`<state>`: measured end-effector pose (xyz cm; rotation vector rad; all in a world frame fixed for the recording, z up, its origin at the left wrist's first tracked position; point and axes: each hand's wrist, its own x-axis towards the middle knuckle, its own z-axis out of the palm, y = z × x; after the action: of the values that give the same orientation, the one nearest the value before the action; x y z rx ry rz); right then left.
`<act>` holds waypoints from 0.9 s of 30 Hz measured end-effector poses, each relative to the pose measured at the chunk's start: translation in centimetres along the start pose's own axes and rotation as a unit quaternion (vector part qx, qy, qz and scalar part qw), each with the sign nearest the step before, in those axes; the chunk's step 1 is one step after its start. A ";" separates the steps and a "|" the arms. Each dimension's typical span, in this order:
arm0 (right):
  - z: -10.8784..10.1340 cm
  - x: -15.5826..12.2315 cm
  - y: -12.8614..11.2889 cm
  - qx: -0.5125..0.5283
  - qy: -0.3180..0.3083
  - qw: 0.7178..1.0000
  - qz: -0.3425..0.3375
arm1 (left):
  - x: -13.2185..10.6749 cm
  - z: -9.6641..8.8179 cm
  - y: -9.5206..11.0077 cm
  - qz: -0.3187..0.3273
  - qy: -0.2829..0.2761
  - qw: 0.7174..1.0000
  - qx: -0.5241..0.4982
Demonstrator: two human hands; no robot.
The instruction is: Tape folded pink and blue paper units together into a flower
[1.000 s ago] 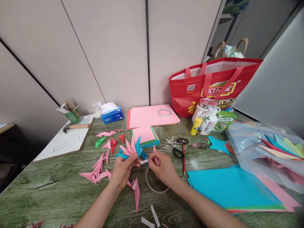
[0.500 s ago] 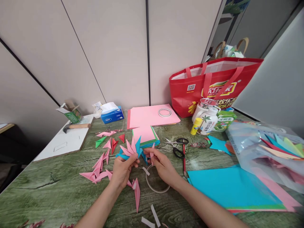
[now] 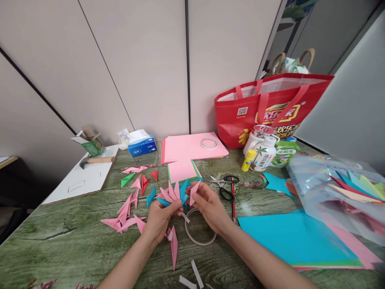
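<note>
My left hand is closed on a fan of folded paper pieces, pink with blue ones at its sides. Between the fingertips of my right hand is a single pink folded paper piece, held upright just right of the fan. Whether the two touch I cannot tell. Under the hands lies a roll of double-sided tape, with a short white strip at its upper left. Pink folded pieces are scattered left of my left hand, and a blue folded piece stands behind it.
Behind the hands lie a stack of square paper and pink sheets with another tape roll. Scissors and a red pencil are to the right, near a glue stick. Blue sheets lie front right.
My right hand has turned and raised the pink piece, so its broad face shows beside the fan. My left hand has shifted slightly right with the fan, uncovering the blue piece behind.
</note>
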<state>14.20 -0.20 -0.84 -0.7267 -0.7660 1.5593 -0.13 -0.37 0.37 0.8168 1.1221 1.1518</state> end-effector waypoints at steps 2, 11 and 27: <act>-0.1 0.0 0.0 -0.006 -0.001 1.000 -0.006 | 0.1 -0.1 0.0 0.002 0.008 1.000 0.000; -0.3 0.1 0.2 -0.046 0.024 0.999 -0.014 | -0.1 0.0 0.2 -0.004 -0.001 1.000 0.008; -0.2 0.0 0.3 -0.067 0.022 0.997 -0.013 | 0.0 -0.1 -0.2 -0.010 -0.002 1.000 0.017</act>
<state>14.16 -0.23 -1.18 -0.8424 -0.8508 1.4742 -0.16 -0.39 0.19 0.8311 1.1470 1.1162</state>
